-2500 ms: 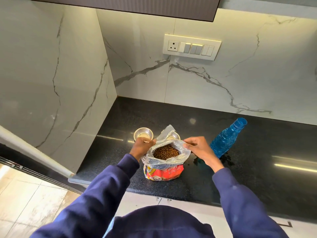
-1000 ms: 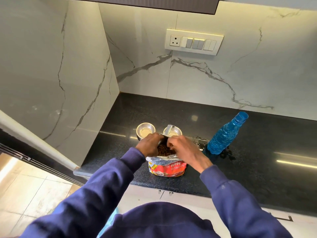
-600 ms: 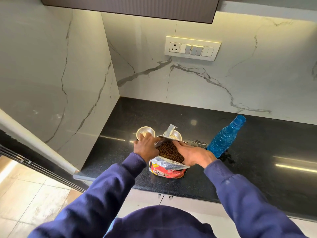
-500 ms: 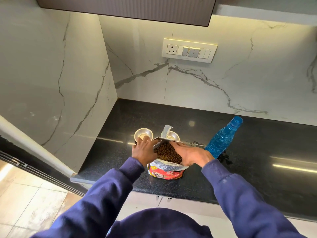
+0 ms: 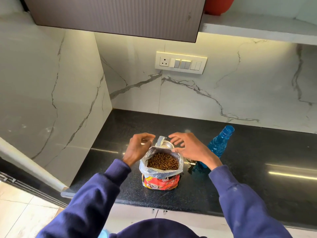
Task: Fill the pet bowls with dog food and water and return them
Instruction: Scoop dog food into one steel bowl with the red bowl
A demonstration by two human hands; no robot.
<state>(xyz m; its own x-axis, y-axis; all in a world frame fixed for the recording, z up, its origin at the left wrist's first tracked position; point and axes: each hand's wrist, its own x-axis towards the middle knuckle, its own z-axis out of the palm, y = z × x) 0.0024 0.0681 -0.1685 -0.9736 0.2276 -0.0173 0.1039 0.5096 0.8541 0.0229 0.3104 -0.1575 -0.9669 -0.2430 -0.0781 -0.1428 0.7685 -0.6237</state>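
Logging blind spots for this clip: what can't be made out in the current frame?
Head view:
- Bowl: mostly behind the bag flap; contents unreadable.
- Counter behind the left hand: covered by it.
- Bottle: base hidden by the right hand and wrist.
- Red thing on the shelf: cut off by the top edge.
- Print on the bag: too blurred to read.

Counter (image 5: 257, 152): black, fine pale speckle. Food bag (image 5: 161, 182): red print outside, silver lining. Kibble (image 5: 163, 163): brown. Bottle (image 5: 217, 145): translucent blue. Bowl (image 5: 165, 144): plain silver. Wall (image 5: 240, 93): white marble, grey veins. Sleeves (image 5: 96, 194): navy. Switch plate (image 5: 181, 62): cream, grey rockers.
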